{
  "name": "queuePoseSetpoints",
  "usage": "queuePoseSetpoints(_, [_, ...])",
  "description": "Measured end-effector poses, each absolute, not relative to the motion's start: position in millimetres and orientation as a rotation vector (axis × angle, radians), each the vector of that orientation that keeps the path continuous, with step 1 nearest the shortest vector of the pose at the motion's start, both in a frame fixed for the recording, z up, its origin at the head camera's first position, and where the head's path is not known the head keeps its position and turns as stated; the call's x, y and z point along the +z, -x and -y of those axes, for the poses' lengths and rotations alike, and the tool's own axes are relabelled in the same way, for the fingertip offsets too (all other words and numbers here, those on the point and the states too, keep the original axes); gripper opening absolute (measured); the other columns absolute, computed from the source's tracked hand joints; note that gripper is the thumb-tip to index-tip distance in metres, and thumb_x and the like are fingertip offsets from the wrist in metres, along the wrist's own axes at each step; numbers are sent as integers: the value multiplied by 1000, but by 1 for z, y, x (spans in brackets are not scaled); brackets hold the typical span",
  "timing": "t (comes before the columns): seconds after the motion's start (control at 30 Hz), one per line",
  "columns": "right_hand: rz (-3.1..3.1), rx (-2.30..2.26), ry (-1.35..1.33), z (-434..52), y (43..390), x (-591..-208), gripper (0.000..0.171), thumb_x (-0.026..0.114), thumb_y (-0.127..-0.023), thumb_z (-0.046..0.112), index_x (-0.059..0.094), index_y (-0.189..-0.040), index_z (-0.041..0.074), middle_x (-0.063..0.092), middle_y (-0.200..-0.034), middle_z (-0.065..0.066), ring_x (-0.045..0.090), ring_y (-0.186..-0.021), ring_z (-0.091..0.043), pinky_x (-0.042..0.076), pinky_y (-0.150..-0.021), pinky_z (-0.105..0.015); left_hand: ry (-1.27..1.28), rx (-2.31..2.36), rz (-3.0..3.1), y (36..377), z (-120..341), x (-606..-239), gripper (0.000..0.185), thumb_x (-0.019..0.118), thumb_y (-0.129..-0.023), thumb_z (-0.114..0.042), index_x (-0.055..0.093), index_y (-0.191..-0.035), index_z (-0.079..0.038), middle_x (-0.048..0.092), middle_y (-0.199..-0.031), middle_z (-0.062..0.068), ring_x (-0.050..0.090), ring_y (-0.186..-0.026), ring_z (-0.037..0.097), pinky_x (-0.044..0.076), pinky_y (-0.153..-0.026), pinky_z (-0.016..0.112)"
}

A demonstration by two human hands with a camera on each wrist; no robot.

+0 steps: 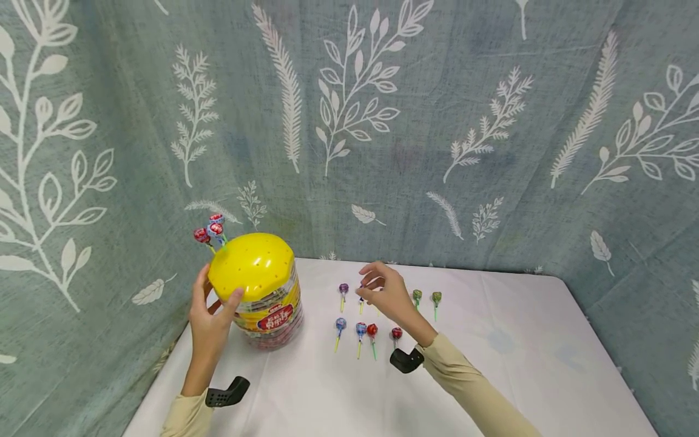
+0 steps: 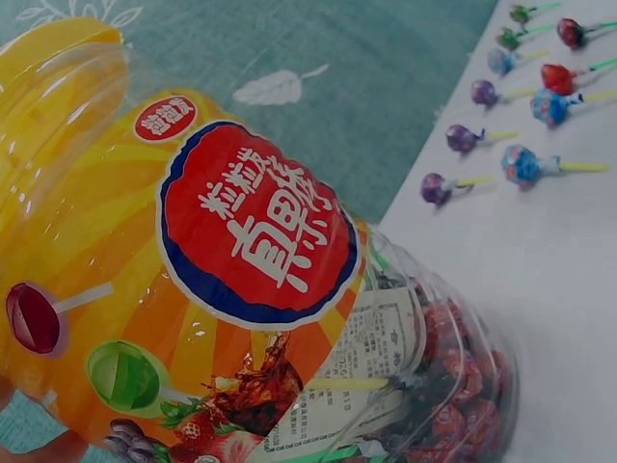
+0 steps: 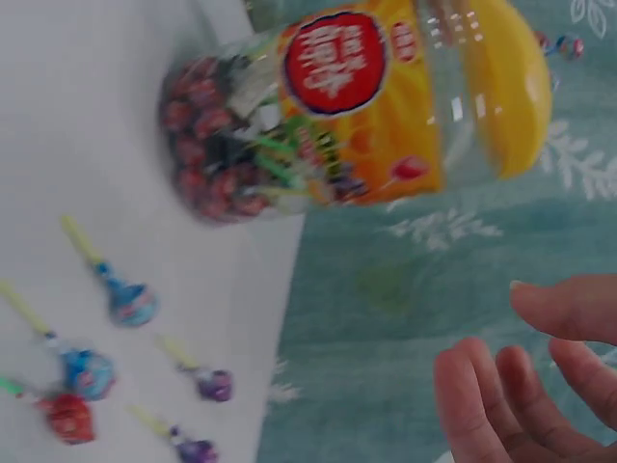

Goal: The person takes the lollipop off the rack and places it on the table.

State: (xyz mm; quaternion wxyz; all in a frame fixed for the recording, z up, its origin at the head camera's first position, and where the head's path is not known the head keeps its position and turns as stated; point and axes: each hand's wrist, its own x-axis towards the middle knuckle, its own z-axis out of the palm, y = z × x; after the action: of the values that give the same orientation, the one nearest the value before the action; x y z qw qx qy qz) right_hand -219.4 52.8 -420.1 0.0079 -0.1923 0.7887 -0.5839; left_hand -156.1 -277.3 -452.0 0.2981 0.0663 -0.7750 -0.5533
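Observation:
A clear plastic jar (image 1: 273, 315) with a yellow lid (image 1: 251, 264) stands at the table's left, wrapped in a yellow and red label (image 2: 260, 222). My left hand (image 1: 212, 321) grips its top, thumb on the lid's front edge and fingers round the left side. Three lollipops (image 1: 215, 229) stick up at the lid's far left edge. Above the back row on the table hovers my right hand (image 1: 384, 291), near a purple lollipop (image 1: 361, 291) partly hidden by its fingers. In the right wrist view, nothing shows between its thumb and fingers. Wrapped sweets (image 3: 207, 145) fill the jar's bottom.
More lollipops lie on the white table (image 1: 519, 340): another purple one (image 1: 343, 289), two green ones at the back right, a blue one (image 1: 340, 325), and red ones (image 1: 372, 329) in the front row. A grey-green leaf-patterned cloth (image 1: 404, 182) hangs behind.

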Motion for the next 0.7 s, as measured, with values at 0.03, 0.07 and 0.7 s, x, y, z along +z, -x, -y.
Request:
queuePoseSetpoints(0.03, [-2452,-1821,622,-49,218,-410,28,70,-82,1,59,-108,3,61,-96,-19,64,-82,-32,55,-62,-38,-181,-1469,2061,155,277,-452,76,68,-86,-23,27,-149,-30,35,-147,-5,33,-130,16,34,-95,52])
queuePoseSetpoints(0.07, [-2440,-1814,648,-46,215,-400,28,69,-83,1,59,-109,2,61,-97,-19,63,-84,-34,55,-63,-38,-185,-1469,2062,155,277,-452,76,68,-85,-22,27,-149,-30,35,-147,-5,33,-130,17,34,-95,52])
queuePoseSetpoints(0.7, [-2504,-1768,1025,9,236,-342,30,72,-83,7,60,-109,11,64,-97,-5,64,-85,-17,53,-74,-33,-158,-1503,2134,159,280,-443,82,70,-84,-19,22,-150,-30,30,-150,-3,28,-134,17,33,-99,51])
